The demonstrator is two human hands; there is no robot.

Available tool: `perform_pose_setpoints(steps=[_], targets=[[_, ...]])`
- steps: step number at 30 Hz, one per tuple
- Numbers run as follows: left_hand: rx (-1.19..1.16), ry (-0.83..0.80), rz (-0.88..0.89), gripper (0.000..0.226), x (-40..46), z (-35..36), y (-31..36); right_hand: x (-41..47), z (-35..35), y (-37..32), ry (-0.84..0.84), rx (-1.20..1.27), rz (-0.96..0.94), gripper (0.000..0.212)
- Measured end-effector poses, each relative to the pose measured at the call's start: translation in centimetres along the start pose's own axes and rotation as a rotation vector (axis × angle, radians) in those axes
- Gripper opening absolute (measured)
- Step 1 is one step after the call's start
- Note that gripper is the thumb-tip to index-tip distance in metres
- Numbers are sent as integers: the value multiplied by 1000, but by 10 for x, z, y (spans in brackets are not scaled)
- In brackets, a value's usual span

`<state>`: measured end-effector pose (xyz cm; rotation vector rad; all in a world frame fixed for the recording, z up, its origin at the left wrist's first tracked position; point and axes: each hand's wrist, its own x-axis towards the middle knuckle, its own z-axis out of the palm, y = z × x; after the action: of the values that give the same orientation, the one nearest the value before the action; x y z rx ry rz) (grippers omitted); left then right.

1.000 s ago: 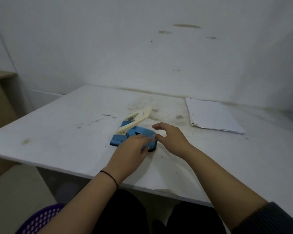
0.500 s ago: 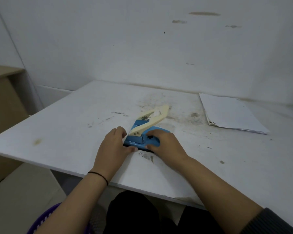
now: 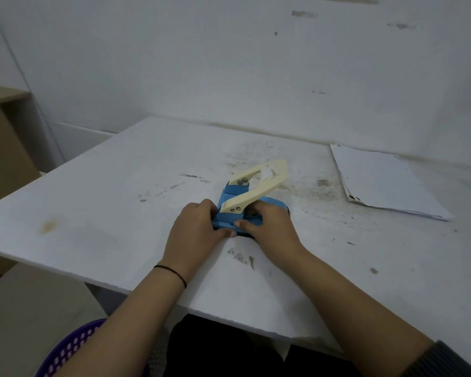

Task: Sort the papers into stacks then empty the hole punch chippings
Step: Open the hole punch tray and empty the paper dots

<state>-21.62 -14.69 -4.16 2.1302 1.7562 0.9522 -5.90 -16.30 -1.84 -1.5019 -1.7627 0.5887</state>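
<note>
A blue hole punch (image 3: 235,194) with a cream lever handle (image 3: 259,183) stands on the white table (image 3: 120,208) near its middle. My left hand (image 3: 196,229) grips the punch's near left end, fingers curled round the base. My right hand (image 3: 269,227) grips the near right side, thumb along the front edge. The lever is raised and points to the back right. A stack of white papers (image 3: 381,180) lies flat at the table's back right, apart from both hands.
A purple mesh basket (image 3: 74,346) sits below the table's front edge at the lower left. A tan cabinet (image 3: 3,148) stands at the left. The wall runs close behind the table. Dirt smudges mark the tabletop around the punch.
Both hands have closed onto the punch's near end: the left moved from on top of it to its left side, the right from hovering to gripping the right side.
</note>
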Motion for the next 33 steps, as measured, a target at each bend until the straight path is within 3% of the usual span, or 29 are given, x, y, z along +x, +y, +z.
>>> perform_pose_setpoints(steps=[5,11,33], targets=[[-32,-20,-60,67,7,6,2,7,0,1,3,106,64,34],[-80,-31,-106,72,7,11,2,10,5,2,15,61,62,29],[-125,18,-174,38,0,4,20,20,-6,-5,-43,148,91,30]])
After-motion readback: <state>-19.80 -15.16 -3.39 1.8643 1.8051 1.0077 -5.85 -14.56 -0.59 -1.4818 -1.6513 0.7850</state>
